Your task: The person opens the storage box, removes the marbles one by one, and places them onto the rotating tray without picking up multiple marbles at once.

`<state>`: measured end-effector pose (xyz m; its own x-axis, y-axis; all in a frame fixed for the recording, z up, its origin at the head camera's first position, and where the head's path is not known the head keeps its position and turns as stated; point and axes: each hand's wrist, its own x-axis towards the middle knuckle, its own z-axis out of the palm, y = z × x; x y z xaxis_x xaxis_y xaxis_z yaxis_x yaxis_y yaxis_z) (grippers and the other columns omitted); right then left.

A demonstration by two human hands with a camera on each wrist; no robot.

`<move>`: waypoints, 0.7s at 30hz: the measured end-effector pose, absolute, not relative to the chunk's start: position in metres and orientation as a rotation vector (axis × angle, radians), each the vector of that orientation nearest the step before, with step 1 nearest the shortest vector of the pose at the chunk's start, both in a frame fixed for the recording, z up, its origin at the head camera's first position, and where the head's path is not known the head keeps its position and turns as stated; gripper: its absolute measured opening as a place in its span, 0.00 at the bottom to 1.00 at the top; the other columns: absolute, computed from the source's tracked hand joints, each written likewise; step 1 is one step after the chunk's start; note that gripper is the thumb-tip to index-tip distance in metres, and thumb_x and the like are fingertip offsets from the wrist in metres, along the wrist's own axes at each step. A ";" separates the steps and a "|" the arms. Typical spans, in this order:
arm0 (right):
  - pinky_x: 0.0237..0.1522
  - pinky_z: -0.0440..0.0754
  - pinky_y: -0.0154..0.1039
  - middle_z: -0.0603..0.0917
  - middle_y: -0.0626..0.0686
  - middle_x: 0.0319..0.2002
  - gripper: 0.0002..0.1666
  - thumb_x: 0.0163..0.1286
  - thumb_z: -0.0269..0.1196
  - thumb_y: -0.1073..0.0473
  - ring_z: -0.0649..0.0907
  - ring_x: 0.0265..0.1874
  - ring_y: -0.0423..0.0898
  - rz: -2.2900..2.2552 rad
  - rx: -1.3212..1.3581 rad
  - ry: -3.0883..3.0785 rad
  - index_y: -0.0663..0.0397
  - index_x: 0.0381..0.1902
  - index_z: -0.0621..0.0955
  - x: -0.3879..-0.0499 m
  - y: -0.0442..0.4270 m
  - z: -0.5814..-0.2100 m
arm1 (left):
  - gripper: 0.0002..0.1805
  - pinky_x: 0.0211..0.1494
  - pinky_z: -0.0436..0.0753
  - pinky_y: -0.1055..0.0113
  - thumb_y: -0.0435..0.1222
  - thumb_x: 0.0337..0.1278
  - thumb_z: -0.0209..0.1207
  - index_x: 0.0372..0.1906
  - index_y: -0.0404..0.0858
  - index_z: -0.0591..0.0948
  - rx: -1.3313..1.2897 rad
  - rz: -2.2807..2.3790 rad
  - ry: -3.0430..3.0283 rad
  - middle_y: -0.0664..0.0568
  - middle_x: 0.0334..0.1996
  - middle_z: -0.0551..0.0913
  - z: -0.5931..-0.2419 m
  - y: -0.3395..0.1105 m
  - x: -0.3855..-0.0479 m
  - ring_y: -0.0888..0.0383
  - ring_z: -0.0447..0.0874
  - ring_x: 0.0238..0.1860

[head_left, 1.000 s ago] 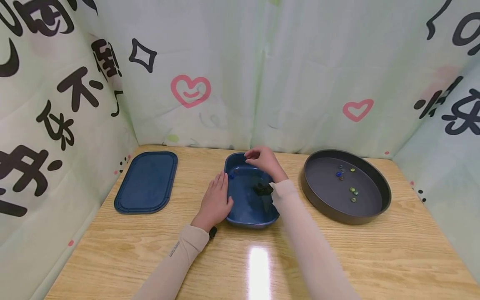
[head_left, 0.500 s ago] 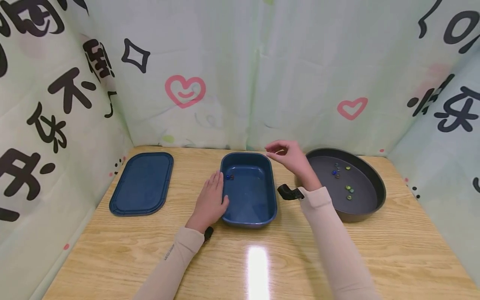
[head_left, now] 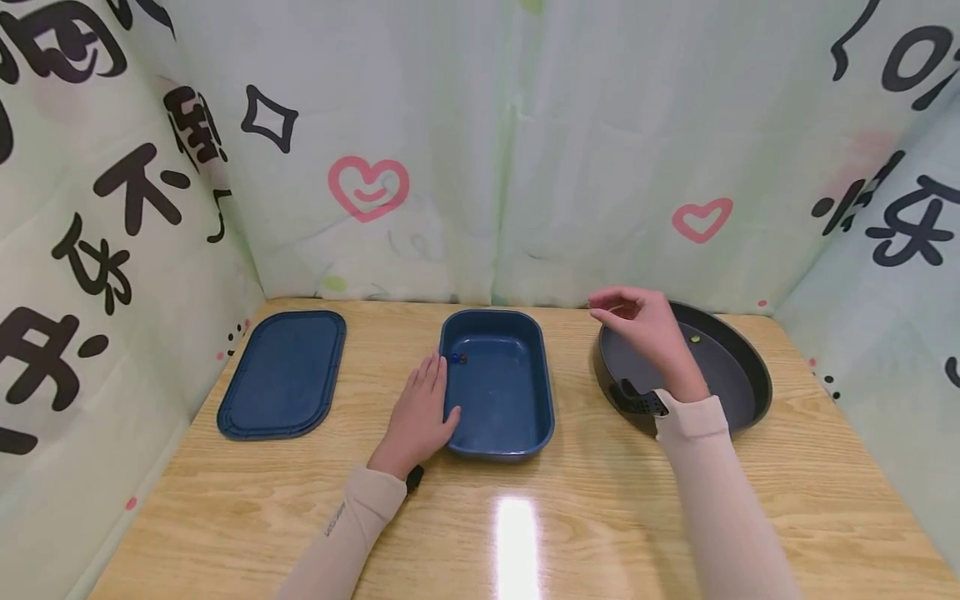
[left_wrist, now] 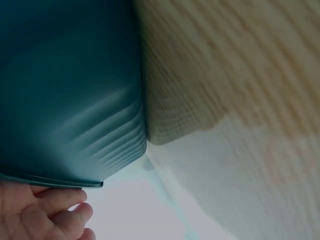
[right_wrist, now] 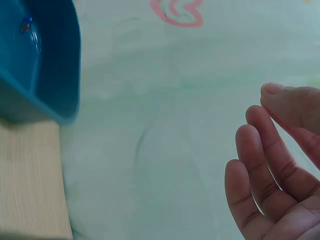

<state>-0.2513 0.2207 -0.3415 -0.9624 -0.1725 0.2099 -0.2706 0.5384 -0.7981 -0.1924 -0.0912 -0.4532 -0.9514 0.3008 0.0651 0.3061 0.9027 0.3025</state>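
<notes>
"What do your wrist views give you that the head view leaves out?"

"On the right wrist, the palm side of my right hand (head_left: 647, 327). I can see a slim gap between the thumb (right_wrist: 290, 102) and the nearest fingertip, with nothing pinched in it. The left wrist view gives me the outer wall of the blue bin (head_left: 498, 408), with ridges (left_wrist: 117, 137) near its corner. Only the head view takes in the grey pan (head_left: 723, 385) and the flat blue lid (head_left: 282, 375) on the worktop (head_left: 600, 517)."

"And how are your hands posed?"

"My right hand is raised, back upward, fingers softly bent toward the thumb: relaxed and empty. My left hand (head_left: 416, 417) is loose too, its fingers together along the bin's left rim, the thumb set apart. It rests there without grasping."

"Where are the marbles, then?"

"A blue marble (head_left: 455, 358) and a brown marble (head_left: 462, 359) lie side by side inside the bin, just past my left fingertips and well apart from my right hand. A yellow-green marble (head_left: 695, 339) sits in the pan, just beyond my right wrist. That hand and forearm cover part of the pan in the head view, so I can't tell what lies behind them."
</notes>
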 end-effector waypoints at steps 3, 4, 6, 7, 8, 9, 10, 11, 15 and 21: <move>0.40 0.79 0.25 0.83 0.36 0.37 0.17 0.65 0.62 0.56 0.82 0.36 0.31 1.456 0.367 -2.633 0.59 0.48 0.81 -0.247 0.233 -0.341 | 0.41 0.76 0.50 0.52 0.46 0.63 0.51 0.72 0.29 0.50 -0.473 -0.489 -3.046 0.40 0.74 0.48 -0.455 -0.090 -0.191 0.46 0.45 0.75; 0.40 0.79 0.25 0.82 0.34 0.36 0.16 0.65 0.62 0.56 0.82 0.36 0.30 1.466 0.363 -2.624 0.58 0.48 0.81 -0.245 0.237 -0.341 | 0.41 0.76 0.50 0.52 0.46 0.63 0.52 0.72 0.29 0.50 -0.471 -0.487 -3.046 0.40 0.74 0.48 -0.456 -0.089 -0.191 0.45 0.46 0.75; 0.40 0.79 0.25 0.82 0.31 0.35 0.16 0.65 0.62 0.57 0.81 0.36 0.29 1.476 0.352 -2.614 0.57 0.48 0.81 -0.243 0.245 -0.342 | 0.41 0.76 0.50 0.52 0.46 0.62 0.52 0.72 0.29 0.50 -0.472 -0.482 -3.043 0.39 0.74 0.48 -0.456 -0.089 -0.191 0.45 0.46 0.75; 0.40 0.79 0.24 0.82 0.30 0.35 0.15 0.65 0.62 0.57 0.81 0.36 0.29 1.477 0.340 -2.613 0.57 0.48 0.81 -0.242 0.248 -0.342 | 0.42 0.76 0.50 0.52 0.46 0.62 0.52 0.72 0.29 0.50 -0.475 -0.476 -3.043 0.39 0.74 0.48 -0.456 -0.088 -0.191 0.45 0.46 0.75; 0.40 0.79 0.25 0.82 0.30 0.34 0.15 0.65 0.62 0.57 0.81 0.36 0.30 1.474 0.322 -2.613 0.57 0.48 0.81 -0.241 0.252 -0.343 | 0.42 0.76 0.50 0.52 0.45 0.62 0.52 0.72 0.29 0.50 -0.479 -0.470 -3.045 0.39 0.74 0.48 -0.456 -0.088 -0.191 0.44 0.46 0.75; 0.39 0.78 0.25 0.82 0.29 0.34 0.15 0.65 0.62 0.56 0.81 0.35 0.30 1.467 0.303 -2.618 0.56 0.48 0.81 -0.240 0.255 -0.343 | 0.42 0.76 0.50 0.52 0.45 0.62 0.53 0.72 0.29 0.50 -0.483 -0.465 -3.048 0.38 0.74 0.48 -0.455 -0.088 -0.191 0.44 0.45 0.75; 0.39 0.78 0.25 0.82 0.29 0.34 0.16 0.65 0.62 0.55 0.81 0.36 0.30 1.457 0.284 -2.622 0.56 0.48 0.81 -0.240 0.258 -0.343 | 0.42 0.76 0.50 0.52 0.45 0.61 0.53 0.72 0.28 0.49 -0.487 -0.457 -3.052 0.38 0.74 0.48 -0.455 -0.088 -0.191 0.44 0.45 0.75; 0.38 0.77 0.25 0.82 0.29 0.34 0.17 0.65 0.62 0.54 0.80 0.36 0.30 1.450 0.260 -2.625 0.56 0.48 0.81 -0.239 0.260 -0.343 | 0.43 0.76 0.50 0.52 0.45 0.61 0.53 0.72 0.28 0.49 -0.490 -0.449 -3.056 0.38 0.74 0.47 -0.454 -0.088 -0.191 0.44 0.45 0.75; 0.37 0.75 0.23 0.82 0.28 0.35 0.18 0.66 0.60 0.52 0.79 0.36 0.29 1.413 0.197 -2.634 0.56 0.49 0.81 -0.237 0.271 -0.341 | 0.44 0.77 0.48 0.52 0.46 0.61 0.54 0.72 0.29 0.48 -0.490 -0.409 -3.084 0.38 0.75 0.45 -0.451 -0.087 -0.192 0.44 0.42 0.76; 0.38 0.76 0.21 0.80 0.27 0.34 0.12 0.65 0.62 0.55 0.79 0.35 0.28 1.490 0.198 -2.580 0.48 0.46 0.82 -0.239 0.289 -0.344 | 0.45 0.77 0.48 0.52 0.47 0.60 0.54 0.72 0.29 0.48 -0.482 -0.400 -3.102 0.37 0.75 0.45 -0.450 -0.086 -0.193 0.44 0.41 0.76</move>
